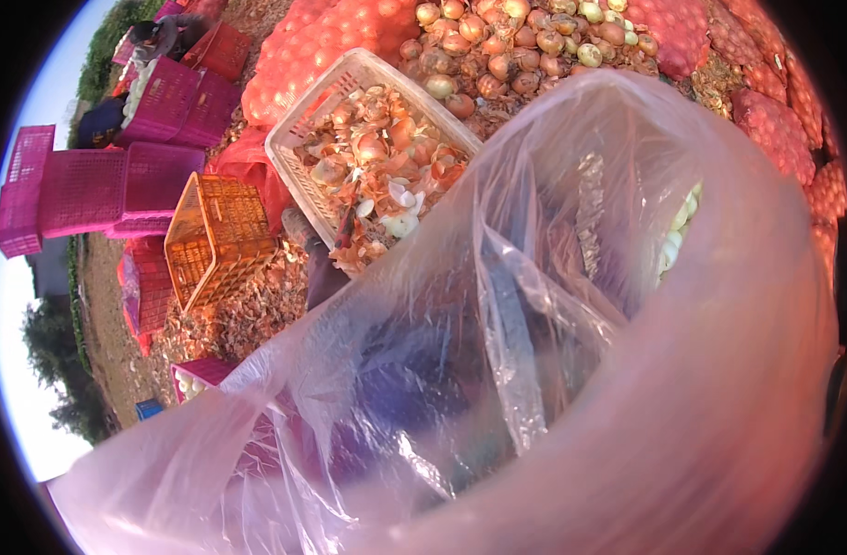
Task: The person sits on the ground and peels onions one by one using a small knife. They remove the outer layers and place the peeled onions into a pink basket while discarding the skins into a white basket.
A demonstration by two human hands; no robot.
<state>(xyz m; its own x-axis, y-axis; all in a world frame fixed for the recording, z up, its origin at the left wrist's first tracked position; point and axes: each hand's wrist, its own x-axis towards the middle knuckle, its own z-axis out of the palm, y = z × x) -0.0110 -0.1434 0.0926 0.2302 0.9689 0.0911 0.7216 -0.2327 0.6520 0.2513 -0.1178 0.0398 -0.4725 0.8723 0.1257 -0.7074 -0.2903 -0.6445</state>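
Observation:
Neither of my hands can be made out. A large, thin, clear plastic bag (728, 388) spreads across the foreground and hides much of what lies behind it. Its mouth gapes, and its film is creased and shiny. Through the film on the right, a row of peeled white onions (676, 229) shows. Just beyond the bag stands a white plastic crate (295, 166) holding loose onion skins and some onions (368, 147). A slim red and dark object (344, 229), perhaps a tool handle, lies at the crate's near side. A shoe and trouser leg (323, 277) are beside it.
Loose unpeeled onions (500, 41) lie heaped behind the crate, between red mesh sacks of onions (319, 55). An orange crate (222, 236) and stacked magenta crates (84, 191) stand left. Onion skins (236, 340) litter the ground. Another person (163, 38) is at the far left.

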